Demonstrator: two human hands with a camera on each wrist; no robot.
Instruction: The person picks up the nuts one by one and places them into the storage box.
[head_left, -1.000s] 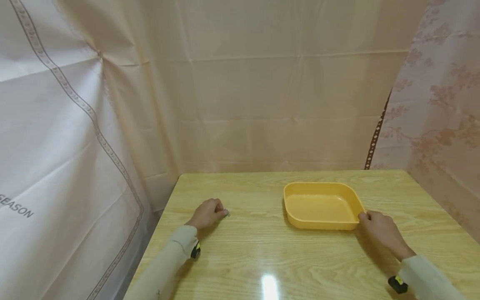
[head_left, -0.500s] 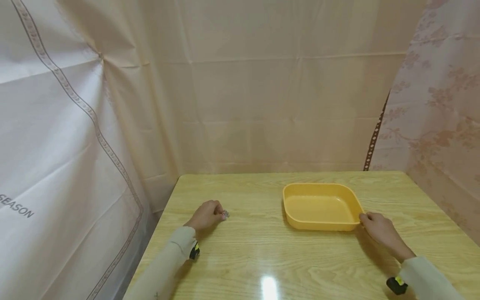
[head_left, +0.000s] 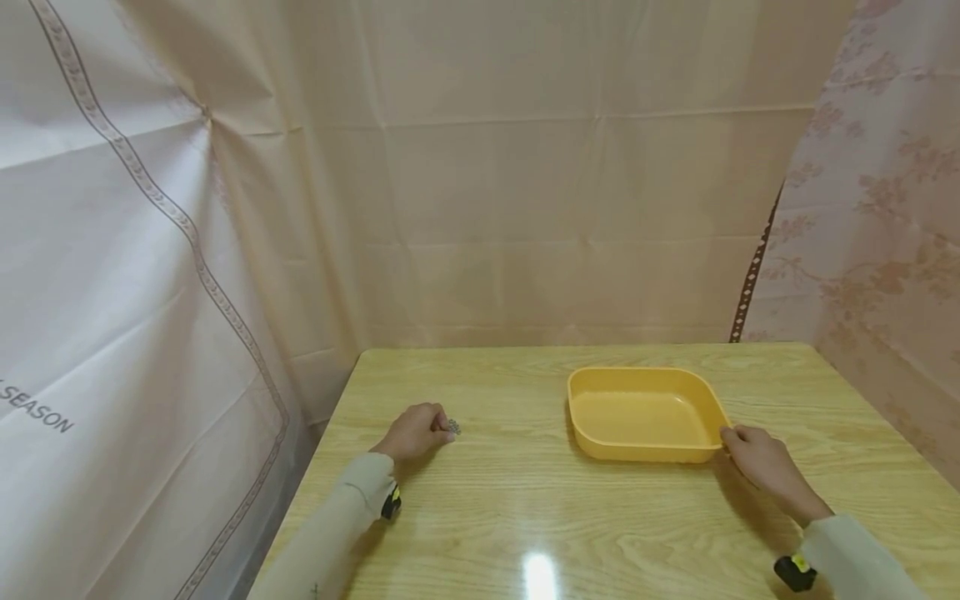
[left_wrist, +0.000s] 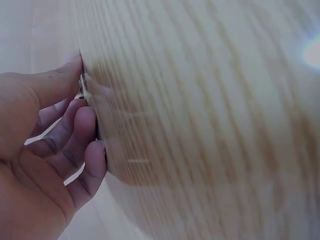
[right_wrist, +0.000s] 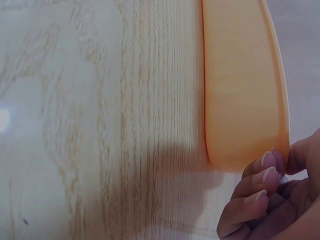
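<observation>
The left hand (head_left: 414, 432) rested on the wooden table (head_left: 525, 508) toward its left side, fingers curled, pinching a small silvery object (head_left: 453, 427) between thumb and fingertips. The object lay at the table surface just right of the knuckles; in the left wrist view only a sliver of it (left_wrist: 81, 89) showed between the thumb and the first finger, too little to tell what it was. The fingertips (left_wrist: 87, 116) of that hand pressed against the tabletop.

The right hand (head_left: 761, 462) lay on the table at the near right corner of the yellow tray (head_left: 645, 450). Its fingers were curled, and the fingertips (right_wrist: 266, 162) touched the tray's outer wall at that corner, the thumb on the far side of the rim, so the hand gripped the corner. The tray stood flat on the table, right of centre, nothing visible inside it, well apart from the left hand and its object.

Both forearms wore pale sleeves, each with a small black-and-yellow device at the wrist (head_left: 390, 503). Pale curtains (head_left: 525, 183) hung behind and to both sides of the table; the left one bore a printed border.
</observation>
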